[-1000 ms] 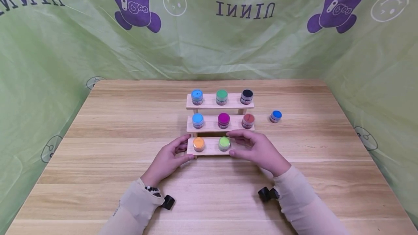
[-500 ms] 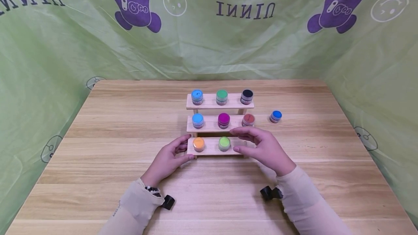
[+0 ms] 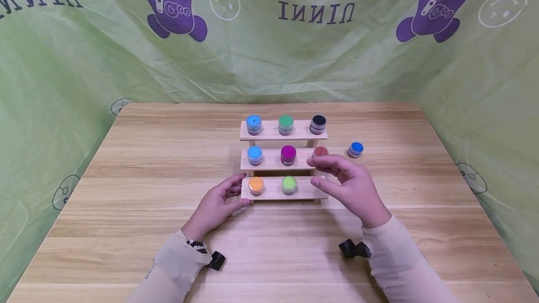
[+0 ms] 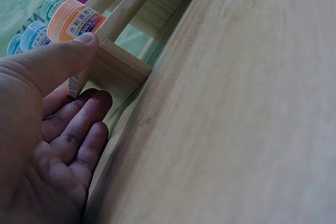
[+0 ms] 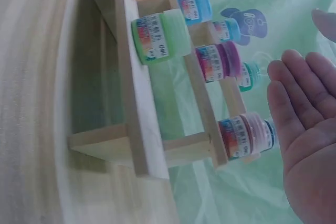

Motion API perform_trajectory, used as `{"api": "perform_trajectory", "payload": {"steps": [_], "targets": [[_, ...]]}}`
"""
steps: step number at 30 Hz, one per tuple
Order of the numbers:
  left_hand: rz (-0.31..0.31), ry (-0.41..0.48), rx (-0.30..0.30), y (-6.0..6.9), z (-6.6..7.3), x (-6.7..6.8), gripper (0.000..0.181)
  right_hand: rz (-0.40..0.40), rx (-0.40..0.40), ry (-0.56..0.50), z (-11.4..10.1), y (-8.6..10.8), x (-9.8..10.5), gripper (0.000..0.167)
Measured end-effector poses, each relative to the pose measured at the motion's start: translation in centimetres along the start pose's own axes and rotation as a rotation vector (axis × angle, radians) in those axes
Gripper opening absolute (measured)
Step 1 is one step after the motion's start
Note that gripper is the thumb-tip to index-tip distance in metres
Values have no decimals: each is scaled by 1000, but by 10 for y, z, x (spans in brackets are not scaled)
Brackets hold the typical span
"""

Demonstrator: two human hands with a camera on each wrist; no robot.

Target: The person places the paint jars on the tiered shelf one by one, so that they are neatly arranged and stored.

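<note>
A three-tier wooden display stand carries small round paint jars. My left hand holds the left end of its lowest tier, thumb at the front corner and fingers at the back. In the left wrist view the thumb lies close below the orange paint jar. My right hand hovers over the stand's right end, holding nothing, with fingers and thumb apart. It partly covers the brown-red paint jar in the head view. The light-green paint jar stands mid-tier to the left of that hand.
The middle tier also bears a light-blue jar and a purple jar. Blue, green and black jars stand on top. A dark-blue jar sits on the table right of the stand. Green cloth hangs behind.
My right hand has drawn away from the light-green jar, rightward and slightly up, uncovering the lowest tier's right end. My left hand and the stand have stayed in place.
</note>
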State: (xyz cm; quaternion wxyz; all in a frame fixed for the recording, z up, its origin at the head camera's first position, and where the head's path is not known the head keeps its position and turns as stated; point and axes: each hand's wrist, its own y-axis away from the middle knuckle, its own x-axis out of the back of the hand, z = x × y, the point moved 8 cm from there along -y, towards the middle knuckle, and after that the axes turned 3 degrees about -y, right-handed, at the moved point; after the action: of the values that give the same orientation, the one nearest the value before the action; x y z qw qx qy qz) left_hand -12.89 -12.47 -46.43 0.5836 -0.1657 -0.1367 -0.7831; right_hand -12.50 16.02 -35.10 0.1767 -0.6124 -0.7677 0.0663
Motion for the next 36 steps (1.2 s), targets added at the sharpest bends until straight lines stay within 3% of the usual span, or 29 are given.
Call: {"api": "perform_trajectory", "payload": {"steps": [11, 20, 29, 36], "targets": [[2, 4, 0, -1, -2, 0, 68, 122, 72, -47, -4, -5, 23, 30], [0, 9, -15, 0, -1, 0, 68, 291, 14, -115, 7, -5, 43, 27], [-1, 5, -19, 0, 1, 0, 69, 392, -32, -90, 22, -5, 59, 25], [-2, 8, -28, 0, 3, 0, 68, 445, -23, -136, 33, -6, 69, 27]]}}
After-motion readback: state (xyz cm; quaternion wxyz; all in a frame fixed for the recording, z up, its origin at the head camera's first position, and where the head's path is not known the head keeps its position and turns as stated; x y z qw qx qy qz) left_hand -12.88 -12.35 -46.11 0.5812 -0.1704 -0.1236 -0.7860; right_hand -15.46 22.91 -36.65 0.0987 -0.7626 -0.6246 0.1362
